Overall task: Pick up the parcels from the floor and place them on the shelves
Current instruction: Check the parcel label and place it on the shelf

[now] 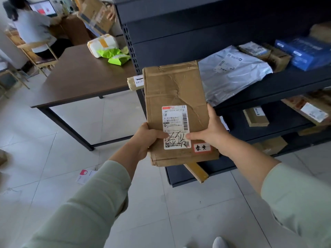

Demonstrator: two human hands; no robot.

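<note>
A flat, creased brown cardboard parcel point(176, 93) with a white shipping label and a small red-edged sticker is held up in front of me, near the left end of the dark shelf unit point(279, 83). My left hand point(146, 140) grips its lower left edge, thumb on the label. My right hand point(213, 133) grips its lower right edge, thumb pressed near the label. The parcel's far end reaches toward the middle shelf, beside a grey plastic mailer point(231, 74). A taped roll parcel point(135, 83) pokes out behind the box on the left.
The shelves hold brown boxes point(256, 116) and a blue package point(304, 52). A yellow-taped box point(197, 171) juts from the bottom shelf. A brown table point(78, 79) with green and white bags stands at left. A seated person point(34, 27) is far left. A paper point(84, 176) lies on the tiled floor.
</note>
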